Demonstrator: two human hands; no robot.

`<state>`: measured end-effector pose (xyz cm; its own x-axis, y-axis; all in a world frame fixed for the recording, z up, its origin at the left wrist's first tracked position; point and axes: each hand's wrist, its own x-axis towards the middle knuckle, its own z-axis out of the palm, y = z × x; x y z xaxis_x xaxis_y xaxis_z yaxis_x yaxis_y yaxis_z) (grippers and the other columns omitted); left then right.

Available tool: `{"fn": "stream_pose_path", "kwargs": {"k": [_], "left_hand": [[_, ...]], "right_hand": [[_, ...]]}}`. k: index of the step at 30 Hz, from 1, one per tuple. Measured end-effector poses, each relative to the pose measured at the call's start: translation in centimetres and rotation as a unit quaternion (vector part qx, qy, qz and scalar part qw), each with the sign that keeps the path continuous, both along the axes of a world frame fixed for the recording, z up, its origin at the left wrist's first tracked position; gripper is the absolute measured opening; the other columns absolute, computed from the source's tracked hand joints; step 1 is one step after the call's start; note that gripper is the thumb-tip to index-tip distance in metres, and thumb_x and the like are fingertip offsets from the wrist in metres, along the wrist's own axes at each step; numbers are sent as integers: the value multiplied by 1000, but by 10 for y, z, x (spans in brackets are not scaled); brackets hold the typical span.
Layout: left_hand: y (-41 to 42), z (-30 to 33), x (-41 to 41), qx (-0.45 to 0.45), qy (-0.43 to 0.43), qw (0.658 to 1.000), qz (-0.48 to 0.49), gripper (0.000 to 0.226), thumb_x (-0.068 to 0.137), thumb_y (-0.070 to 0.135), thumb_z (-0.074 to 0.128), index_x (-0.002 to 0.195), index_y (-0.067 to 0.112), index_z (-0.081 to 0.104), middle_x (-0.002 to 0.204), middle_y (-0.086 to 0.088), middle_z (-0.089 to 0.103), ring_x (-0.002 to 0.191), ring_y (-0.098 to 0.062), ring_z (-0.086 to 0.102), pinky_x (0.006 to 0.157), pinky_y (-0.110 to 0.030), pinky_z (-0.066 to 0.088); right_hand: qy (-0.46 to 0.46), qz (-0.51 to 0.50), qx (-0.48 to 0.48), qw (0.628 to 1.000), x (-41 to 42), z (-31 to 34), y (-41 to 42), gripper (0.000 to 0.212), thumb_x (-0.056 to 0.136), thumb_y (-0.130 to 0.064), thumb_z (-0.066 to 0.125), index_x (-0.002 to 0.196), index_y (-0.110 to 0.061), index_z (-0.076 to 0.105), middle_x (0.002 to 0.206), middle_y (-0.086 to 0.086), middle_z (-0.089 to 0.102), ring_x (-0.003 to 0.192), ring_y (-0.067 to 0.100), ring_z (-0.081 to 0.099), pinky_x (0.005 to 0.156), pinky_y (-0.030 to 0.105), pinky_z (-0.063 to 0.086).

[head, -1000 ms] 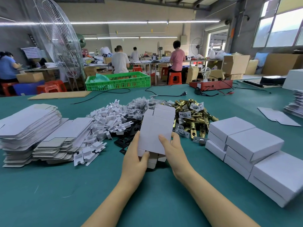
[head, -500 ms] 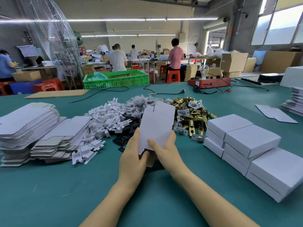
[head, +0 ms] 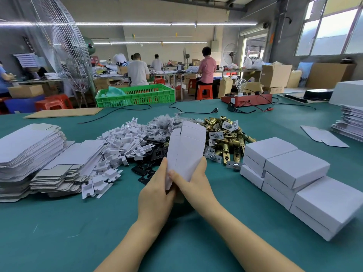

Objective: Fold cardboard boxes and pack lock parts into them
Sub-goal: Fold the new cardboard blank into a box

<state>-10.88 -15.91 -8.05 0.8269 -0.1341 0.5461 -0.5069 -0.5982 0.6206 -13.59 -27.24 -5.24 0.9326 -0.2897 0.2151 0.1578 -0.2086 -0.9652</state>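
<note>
A white flat cardboard box blank (head: 185, 150) stands upright above the green table, its lower end pinched between both hands. My left hand (head: 155, 195) grips its left edge with the thumb on front. My right hand (head: 193, 183) grips the right edge, thumb pressed across the lower front. Behind it lie brass latch parts (head: 225, 138), black plates (head: 151, 156), white plastic pieces (head: 121, 142) and bagged small parts (head: 163, 124). Stacks of flat blanks (head: 29, 152) sit at left. Folded white boxes (head: 294, 173) are stacked at right.
A green crate (head: 137, 95), a brown cardboard sheet (head: 62, 112), cables and a red tester with a bulb (head: 246, 99) stand at the table's far side. More flat blanks (head: 351, 120) lie far right. A large fan (head: 64, 50) stands left; people work at benches behind.
The blank's lower end has been squeezed narrower between my hands, and my right thumb has slid left across its front. The hands have moved closer together.
</note>
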Motion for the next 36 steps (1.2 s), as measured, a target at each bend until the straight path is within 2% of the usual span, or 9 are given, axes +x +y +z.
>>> {"fn": "stream_pose_path", "kwargs": {"k": [5,9,11,15,17,21,27,31,36], "left_hand": [[-2,3,-4,-13,0,999,-33,69,85,4,68,147,16,40,136,-2,61,112,-25,64,75,-15,37],[-4,12,-14,-62,21,990,-126,71,81,22,65,146,24,37,135,26,47,118,12,49,92,-2,35],[-4,14,-17,-89,37,984,-152,68,77,27,56,141,33,31,129,33,41,114,24,42,91,3,31],[-4,15,-15,-193,79,971,-117,50,88,49,65,129,27,49,117,24,60,103,16,57,84,-4,42],[-5,16,-12,-255,120,953,-111,49,77,53,67,115,24,57,107,18,67,95,13,63,78,-6,46],[-4,14,-5,-339,160,920,-114,56,64,55,67,104,17,63,101,2,74,93,-6,70,74,-16,53],[4,18,2,-364,150,907,-145,39,72,35,73,104,14,67,98,1,76,90,-12,72,71,-18,53],[4,17,1,-326,146,920,-160,33,76,37,70,101,16,69,95,1,76,88,-12,71,73,-19,53],[3,18,-1,-323,146,916,-186,32,75,34,72,103,20,68,100,2,76,94,-13,71,77,-20,54]], "right_hand": [[0,-9,-12,1000,-1,2,3,66,77,-47,72,115,-23,24,120,0,50,107,18,56,83,47,55],[-14,-1,16,1000,2,3,-2,54,88,-53,56,120,-22,25,127,0,50,110,14,55,83,24,48],[-24,4,33,999,2,4,-2,66,84,-65,36,131,-21,23,137,2,45,119,16,50,95,28,44],[-61,17,17,998,0,5,1,62,92,-57,26,147,-30,20,147,-2,40,131,17,44,107,44,39],[-95,16,-13,995,-2,5,3,31,101,-40,30,132,-47,27,135,-8,49,117,10,53,99,36,45],[-101,30,-87,991,-8,3,15,30,99,-44,32,109,-72,23,119,-12,57,95,10,62,80,34,52],[-152,38,11,988,-5,11,12,16,99,-44,31,113,-43,39,95,-38,58,70,-6,61,64,21,52],[-115,10,5,993,-3,9,6,30,88,-62,25,117,-61,34,107,-29,59,92,-2,60,80,29,52],[-100,32,30,994,-1,15,-8,40,89,-62,30,110,-37,53,94,-24,63,87,-2,59,77,20,48]]}}
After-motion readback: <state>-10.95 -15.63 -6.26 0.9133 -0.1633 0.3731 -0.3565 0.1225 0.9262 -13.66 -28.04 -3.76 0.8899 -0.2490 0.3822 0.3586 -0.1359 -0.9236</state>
